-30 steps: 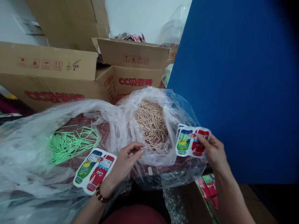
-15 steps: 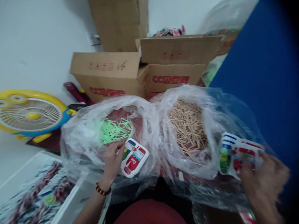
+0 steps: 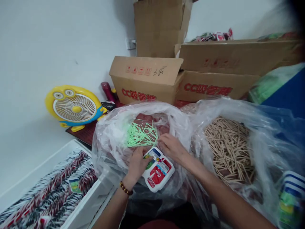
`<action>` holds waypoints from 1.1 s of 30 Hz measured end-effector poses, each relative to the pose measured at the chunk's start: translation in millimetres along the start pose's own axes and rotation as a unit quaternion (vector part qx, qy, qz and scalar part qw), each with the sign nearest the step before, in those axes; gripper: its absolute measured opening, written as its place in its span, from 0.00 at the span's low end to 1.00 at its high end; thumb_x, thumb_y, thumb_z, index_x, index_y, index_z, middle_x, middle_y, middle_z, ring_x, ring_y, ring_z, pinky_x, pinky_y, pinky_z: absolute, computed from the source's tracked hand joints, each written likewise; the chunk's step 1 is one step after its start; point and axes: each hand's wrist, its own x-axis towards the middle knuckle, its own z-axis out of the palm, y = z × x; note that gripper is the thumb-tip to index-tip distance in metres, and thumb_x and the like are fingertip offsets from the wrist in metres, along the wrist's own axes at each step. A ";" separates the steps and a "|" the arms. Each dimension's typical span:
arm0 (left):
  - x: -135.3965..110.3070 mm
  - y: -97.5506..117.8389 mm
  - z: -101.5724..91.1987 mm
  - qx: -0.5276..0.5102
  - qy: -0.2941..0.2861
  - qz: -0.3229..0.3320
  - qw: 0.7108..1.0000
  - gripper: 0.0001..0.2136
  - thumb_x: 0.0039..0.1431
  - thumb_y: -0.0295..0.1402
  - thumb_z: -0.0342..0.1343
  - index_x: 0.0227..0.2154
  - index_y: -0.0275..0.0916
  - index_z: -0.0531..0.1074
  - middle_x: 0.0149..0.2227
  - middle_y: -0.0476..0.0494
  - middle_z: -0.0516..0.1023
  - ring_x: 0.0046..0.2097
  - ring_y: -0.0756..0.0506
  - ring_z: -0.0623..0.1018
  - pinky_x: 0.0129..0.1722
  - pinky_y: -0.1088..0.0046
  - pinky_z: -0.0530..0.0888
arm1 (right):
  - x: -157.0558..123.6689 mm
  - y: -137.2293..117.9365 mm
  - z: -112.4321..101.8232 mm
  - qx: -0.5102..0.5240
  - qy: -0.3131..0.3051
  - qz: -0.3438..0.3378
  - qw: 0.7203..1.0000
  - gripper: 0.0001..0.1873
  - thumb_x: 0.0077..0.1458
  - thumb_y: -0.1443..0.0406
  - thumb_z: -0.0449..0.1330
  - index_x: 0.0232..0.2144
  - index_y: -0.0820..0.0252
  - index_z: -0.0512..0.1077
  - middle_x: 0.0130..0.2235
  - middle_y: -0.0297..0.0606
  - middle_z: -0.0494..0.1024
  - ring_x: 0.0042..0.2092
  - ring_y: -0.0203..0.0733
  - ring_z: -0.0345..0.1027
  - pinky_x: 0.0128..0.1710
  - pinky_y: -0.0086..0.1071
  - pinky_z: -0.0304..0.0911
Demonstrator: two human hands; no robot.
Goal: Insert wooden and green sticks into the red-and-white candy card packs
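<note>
One two-bottle printed packet [image 3: 160, 171] is sitting in the left hand [image 3: 137, 162], that grip pinching its left edge, thumb over top, likely to keep the face up and the far edge free. Right hand [image 3: 170, 146] is sitting by the packet's far edge, fingers curling; can't tell whether that grip is holding anything. Green sticks [image 3: 141, 135] are lying just beyond both grips, probably for easy reach; tan sticks [image 3: 226, 149] are lying right of the right grip. Long axis is running obliquely, striped ends pointing near-left toward the left wrist.
</note>
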 end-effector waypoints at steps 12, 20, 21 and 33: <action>8.5 -9.5 -6.6 -0.123 -0.032 -0.042 0.991 0.05 0.51 0.30 0.58 0.32 0.39 0.69 0.34 0.46 0.75 0.37 0.45 0.73 0.35 0.70 0.63 | 115.8 -3.2 58.5 -0.168 -0.192 0.090 0.963 0.19 0.52 0.60 0.57 0.45 0.64 0.70 0.49 0.51 0.72 0.49 0.54 0.65 0.47 0.43 0.58; 7.2 -9.4 -6.6 -0.085 -0.013 -0.029 0.996 0.04 0.54 0.29 0.57 0.30 0.40 0.67 0.34 0.47 0.75 0.40 0.44 0.73 0.38 0.69 0.62 | 126.2 -9.9 69.0 -0.179 -0.239 0.056 0.953 0.18 0.52 0.62 0.55 0.45 0.64 0.69 0.50 0.49 0.71 0.51 0.50 0.64 0.49 0.42 0.56; 7.4 -9.8 -6.1 -0.083 -0.008 -0.027 0.996 0.04 0.54 0.28 0.57 0.30 0.40 0.67 0.34 0.47 0.75 0.40 0.44 0.72 0.38 0.69 0.63 | 128.2 -11.2 70.0 -0.177 -0.240 0.050 0.953 0.19 0.52 0.63 0.54 0.46 0.63 0.69 0.51 0.49 0.71 0.52 0.51 0.63 0.49 0.42 0.56; 11.3 -15.8 -5.6 -0.088 -0.024 -0.048 0.995 0.04 0.53 0.28 0.57 0.29 0.40 0.67 0.32 0.48 0.75 0.36 0.45 0.73 0.32 0.71 0.62 | 144.0 -20.1 76.9 -0.243 -0.265 -0.012 0.933 0.23 0.48 0.58 0.59 0.44 0.66 0.71 0.49 0.55 0.71 0.51 0.58 0.63 0.49 0.47 0.54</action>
